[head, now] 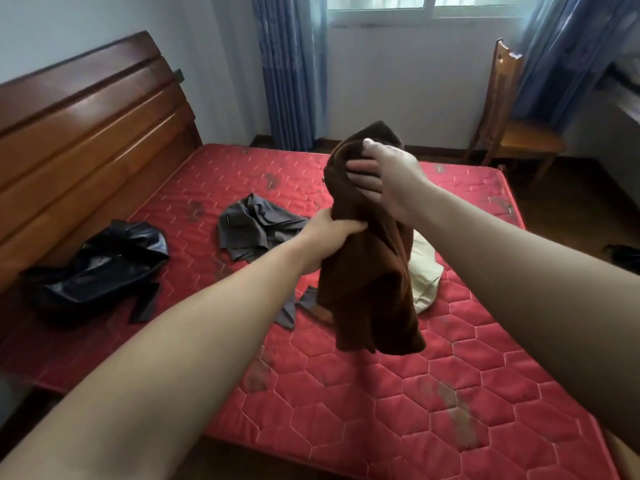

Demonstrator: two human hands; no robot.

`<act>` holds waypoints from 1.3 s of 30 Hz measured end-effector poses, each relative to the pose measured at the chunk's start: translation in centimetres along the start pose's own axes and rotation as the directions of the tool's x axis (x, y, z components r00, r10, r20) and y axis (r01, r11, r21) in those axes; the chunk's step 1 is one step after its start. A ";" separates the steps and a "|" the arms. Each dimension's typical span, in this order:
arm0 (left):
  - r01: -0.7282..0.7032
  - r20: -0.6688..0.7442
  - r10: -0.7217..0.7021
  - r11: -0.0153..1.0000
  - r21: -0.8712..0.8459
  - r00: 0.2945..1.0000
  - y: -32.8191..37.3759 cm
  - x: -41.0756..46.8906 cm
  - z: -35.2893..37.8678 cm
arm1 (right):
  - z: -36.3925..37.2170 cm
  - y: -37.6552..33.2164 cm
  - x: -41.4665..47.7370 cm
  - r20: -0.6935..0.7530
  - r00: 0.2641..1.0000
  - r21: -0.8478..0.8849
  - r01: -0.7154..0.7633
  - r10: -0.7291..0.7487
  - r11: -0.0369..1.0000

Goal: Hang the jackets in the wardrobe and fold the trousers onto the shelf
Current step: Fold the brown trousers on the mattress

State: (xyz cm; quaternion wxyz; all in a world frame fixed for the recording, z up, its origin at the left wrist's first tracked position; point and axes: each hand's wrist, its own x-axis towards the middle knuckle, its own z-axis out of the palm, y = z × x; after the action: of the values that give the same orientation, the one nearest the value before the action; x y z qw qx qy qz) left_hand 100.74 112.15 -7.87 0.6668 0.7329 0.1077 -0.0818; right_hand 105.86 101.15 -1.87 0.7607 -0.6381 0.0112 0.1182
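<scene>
A dark brown garment (370,289) hangs above the red mattress (381,393), bunched and drooping. My left hand (329,237) grips its left edge at mid height. Higher up, my right hand (384,178) clutches its top fold. A grey garment (256,230) lies crumpled on the mattress behind my left hand. Near the headboard lies a shiny black jacket (104,268). A cream garment (424,268) rests on the mattress, partly hidden behind the brown one.
A wooden headboard (79,133) runs along the left. A wooden chair (512,126) stands by the far right corner under blue curtains (291,71). A dark item (623,258) lies on the floor at right.
</scene>
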 end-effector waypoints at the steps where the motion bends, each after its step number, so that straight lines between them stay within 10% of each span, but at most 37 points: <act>1: 0.006 -0.041 -0.011 0.993 -0.120 0.999 0.6 0.4 0.2 | -1.0 0.9 -0.3 0.020 0.995 -0.165 0.102 -0.100 0.981; 5: 0.066 -0.035 -0.082 0.942 -0.328 0.996 2.7 2.1 0.4 | -5.2 4.9 -2.7 0.199 0.970 -0.453 0.215 -0.137 0.865; 17: 0.204 0.228 -0.184 0.977 -0.068 0.956 5.4 0.9 0.3 | -10.1 9.8 -3.7 0.352 0.924 -0.727 0.168 0.152 0.665; 25: 0.177 0.162 -0.207 0.967 0.182 0.965 5.6 0.4 -2.3 | -11.5 5.8 -3.4 0.410 0.768 -0.692 -0.089 0.492 0.716; 39: 0.155 0.237 -0.112 0.973 -0.172 0.965 6.8 0.1 -0.1 | -9.4 4.2 -4.3 0.306 0.914 -0.435 -0.115 0.267 0.893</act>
State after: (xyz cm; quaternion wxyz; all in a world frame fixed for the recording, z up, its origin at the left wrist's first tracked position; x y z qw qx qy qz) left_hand 102.65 111.61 -1.34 0.7340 0.6434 0.0879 -0.1988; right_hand 102.14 91.99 -6.96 0.5843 -0.7458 -0.0887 0.3074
